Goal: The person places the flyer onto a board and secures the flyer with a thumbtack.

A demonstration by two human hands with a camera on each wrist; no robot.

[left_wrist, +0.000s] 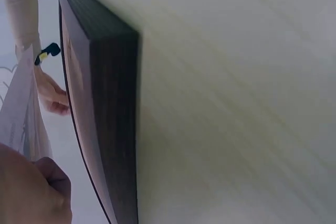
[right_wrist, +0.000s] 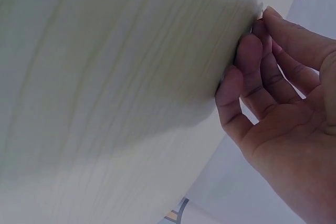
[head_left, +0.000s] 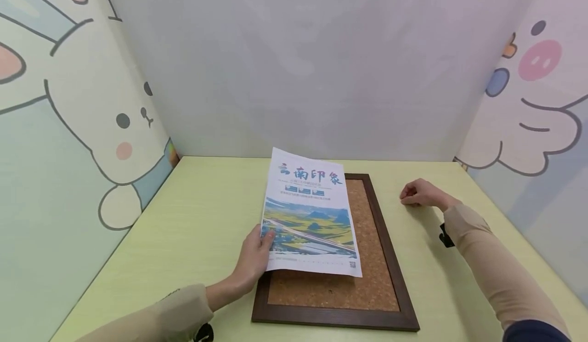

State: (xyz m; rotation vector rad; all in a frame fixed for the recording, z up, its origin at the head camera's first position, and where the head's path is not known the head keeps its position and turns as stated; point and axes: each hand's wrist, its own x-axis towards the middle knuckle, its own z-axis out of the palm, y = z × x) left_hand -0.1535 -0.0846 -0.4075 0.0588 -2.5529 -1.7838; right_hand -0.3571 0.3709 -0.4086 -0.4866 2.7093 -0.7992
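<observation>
Nearest you is the board (head_left: 337,317), flat on the table (head_left: 197,219), one short side of its dark frame (head_left: 388,250) facing you and its cork (head_left: 331,292) showing along that near end and the right side. By the board's left long side is your left hand (head_left: 250,260): your thumb lies on the front of the sheet (head_left: 310,212) with the fingers behind, so the grip is closed on the paper at its lower left edge. The sheet is over the board's left and middle part, tilted, printed side toward you — its near edge stands clear of the cork.

Farther off, to the right of the board, your right hand (head_left: 424,195) has its bent fingertips down at the table, thumb tip close to the index; whether you pinch anything small there I cannot tell. Past the board's far end stands the wall (head_left: 303,76).

The step in hand looks like positioning the sheet over the cork — it is not yet laid down. The next move probably calls for squaring it to the frame and lowering it flat, your left grip steady so the paper doesn't skew or crease.
</observation>
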